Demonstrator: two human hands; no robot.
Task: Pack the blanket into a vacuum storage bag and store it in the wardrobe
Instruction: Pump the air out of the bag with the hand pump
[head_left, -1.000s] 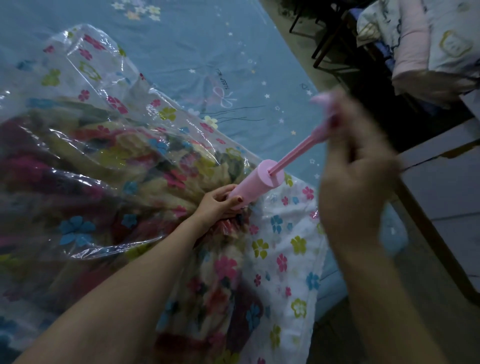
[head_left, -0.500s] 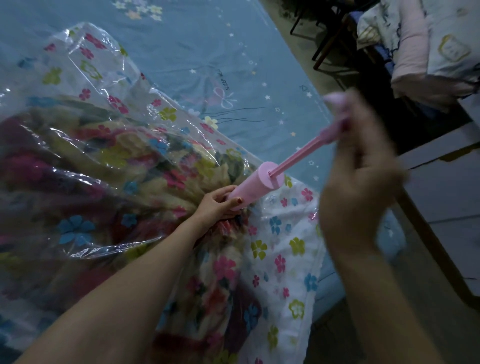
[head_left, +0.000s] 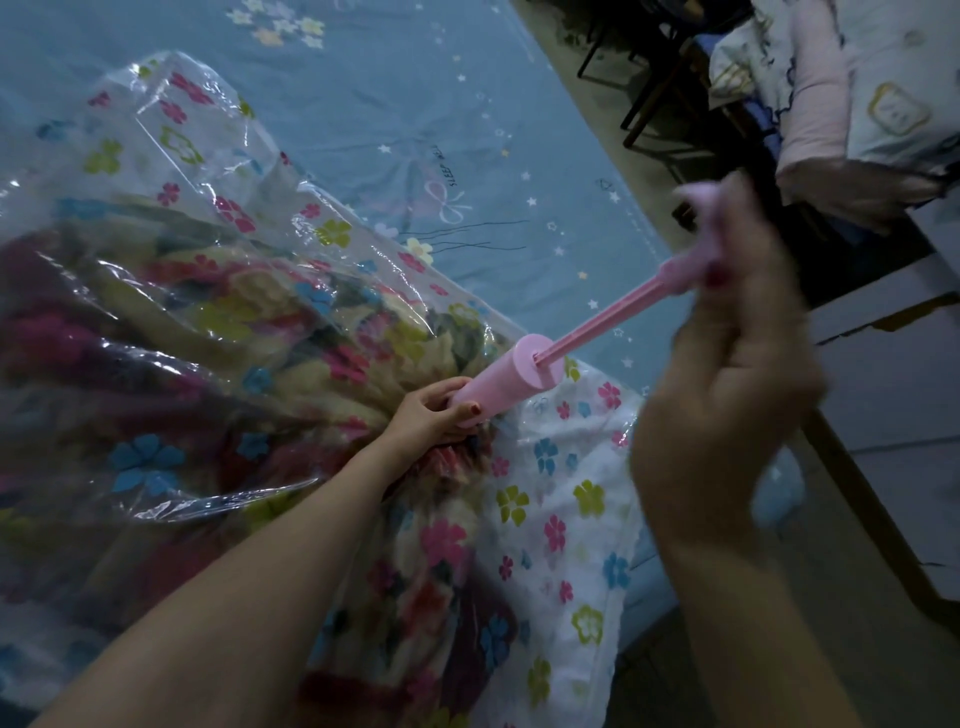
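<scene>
The blue bedsheet lay under your vacuum bag, blanket inside. Your left hand gripped the pink pump at its base; your right hand clenched the plunger handle.

free: blue bedsheet beyond the bag — open | blocked: puffed vacuum bag left — chair legs right

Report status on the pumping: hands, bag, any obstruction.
Left hand grips pink pump cylinder at the bag; right hand holds the extended plunger handle. Flower-printed clear vacuum bag still puffy around blanket. Nothing obstructing.
</scene>
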